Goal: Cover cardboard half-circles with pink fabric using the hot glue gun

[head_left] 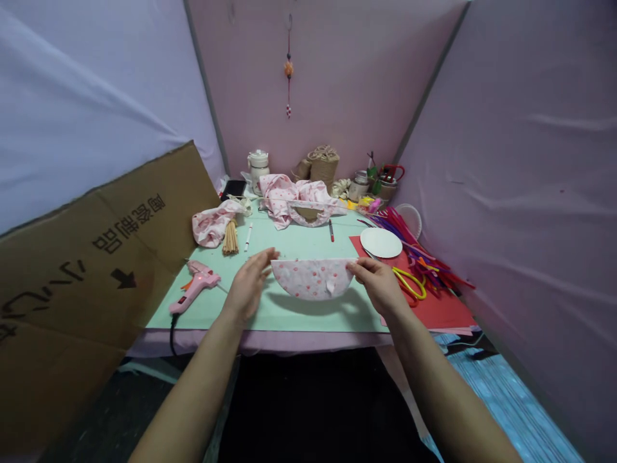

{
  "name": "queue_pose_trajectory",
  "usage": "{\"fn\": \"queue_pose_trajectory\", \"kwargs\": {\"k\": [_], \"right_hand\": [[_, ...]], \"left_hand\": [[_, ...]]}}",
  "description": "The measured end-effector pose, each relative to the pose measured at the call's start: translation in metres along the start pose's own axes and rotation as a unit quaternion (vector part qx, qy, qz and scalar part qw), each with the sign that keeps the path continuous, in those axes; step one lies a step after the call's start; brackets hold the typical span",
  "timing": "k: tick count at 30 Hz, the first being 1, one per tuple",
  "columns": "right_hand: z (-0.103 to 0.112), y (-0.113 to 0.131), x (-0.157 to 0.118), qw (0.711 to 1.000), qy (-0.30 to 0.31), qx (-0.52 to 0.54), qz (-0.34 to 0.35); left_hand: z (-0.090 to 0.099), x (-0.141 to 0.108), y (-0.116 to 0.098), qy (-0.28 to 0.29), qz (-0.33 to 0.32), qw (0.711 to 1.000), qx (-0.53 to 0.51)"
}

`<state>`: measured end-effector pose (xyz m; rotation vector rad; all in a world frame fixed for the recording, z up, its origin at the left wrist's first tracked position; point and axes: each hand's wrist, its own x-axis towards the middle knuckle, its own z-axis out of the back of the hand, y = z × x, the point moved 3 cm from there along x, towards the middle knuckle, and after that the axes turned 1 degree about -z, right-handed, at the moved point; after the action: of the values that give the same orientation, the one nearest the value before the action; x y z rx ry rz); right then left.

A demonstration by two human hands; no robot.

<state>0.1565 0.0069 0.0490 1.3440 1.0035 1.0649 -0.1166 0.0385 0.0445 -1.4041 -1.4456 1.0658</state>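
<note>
A half-round piece covered in white fabric with pink-red spots (303, 280) is held just above the table, its straight edge at the top. My right hand (380, 283) pinches its right corner between thumb and fingers. At the left corner my left hand (249, 283) has its fingers stretched out and slightly apart, beside the edge; whether it touches is hard to make out. A small pale flap stands out on the fabric near the lower right. Left of my left hand lies a pink glue gun (195, 286) with a black cord.
A pale green cover (289, 319) lies on the table. Red sheets (446, 310), yellow-handled scissors (412, 283), a white disc (380, 243) and colourful pipe cleaners (393, 225) are at right. Spotted fabric (279, 196), sticks (230, 239) and twine (324, 166) stand farther back. Cardboard (96, 257) leans at left.
</note>
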Motion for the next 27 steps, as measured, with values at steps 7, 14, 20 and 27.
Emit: {"fn": "queue_pose_trajectory", "kwargs": {"k": [7, 14, 20, 27], "right_hand": [[0.000, -0.013, -0.002, 0.999, 0.020, 0.015, -0.044], [0.003, -0.007, -0.006, 0.992, -0.013, -0.115, 0.040], [-0.001, -0.003, -0.008, 0.983, -0.023, -0.167, 0.069], [-0.027, 0.001, -0.029, 0.839, -0.044, -0.377, 0.390]], "left_hand": [[-0.006, -0.008, 0.014, 0.093, 0.149, 0.977, -0.121], [-0.006, -0.012, 0.018, 0.088, 0.154, 0.978, -0.111], [-0.007, -0.011, 0.025, 0.069, 0.178, 0.977, -0.099], [-0.012, -0.007, 0.029, -0.011, 0.156, 0.981, -0.115]]}}
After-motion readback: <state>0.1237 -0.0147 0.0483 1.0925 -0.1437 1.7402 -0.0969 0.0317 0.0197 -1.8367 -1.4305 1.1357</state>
